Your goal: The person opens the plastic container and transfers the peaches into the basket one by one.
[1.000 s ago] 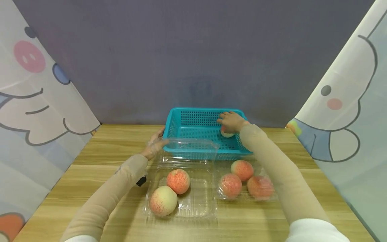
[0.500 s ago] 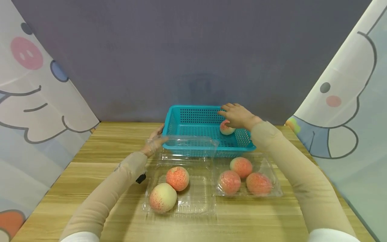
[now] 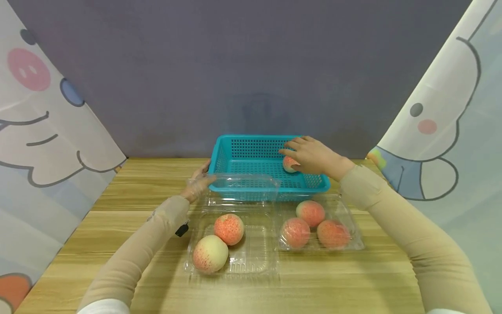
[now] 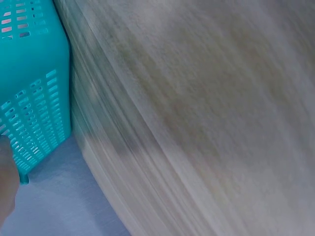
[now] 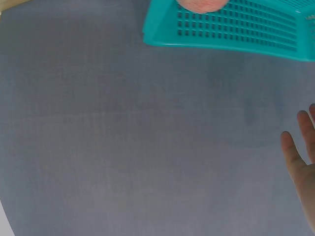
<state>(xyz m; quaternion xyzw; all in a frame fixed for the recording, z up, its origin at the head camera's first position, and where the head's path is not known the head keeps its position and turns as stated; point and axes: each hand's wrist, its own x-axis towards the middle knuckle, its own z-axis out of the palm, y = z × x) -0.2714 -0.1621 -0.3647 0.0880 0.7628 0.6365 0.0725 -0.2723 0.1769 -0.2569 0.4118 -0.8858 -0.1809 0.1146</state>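
Note:
My right hand (image 3: 311,155) is over the right end of a turquoise plastic basket (image 3: 251,191), fingers spread and holding nothing. Partly covered by that hand, a peach (image 3: 289,163) lies inside the basket. At the basket's left end is my left hand (image 3: 197,183), its fingers along the outer wall and its thumb reaching toward the front corner. The raised lid of an open clear clamshell box (image 3: 255,248) overlaps this hand. Two peaches, one redder (image 3: 229,229) and one paler (image 3: 210,254), sit in the left of that box. In the right wrist view, several spread fingertips show.
Right of the open box, a second clear box (image 3: 354,240) holds three peaches (image 3: 333,234). A small black object (image 3: 182,230) shows under the left forearm. Behind the wooden table (image 3: 313,283) rises a grey backdrop (image 3: 251,78), with cartoon-printed cloths at both sides.
My right hand, earlier around the peach in the basket, has let go and spread its fingers, its wrist shifting right. The peach stays in the basket. My left hand keeps its place.

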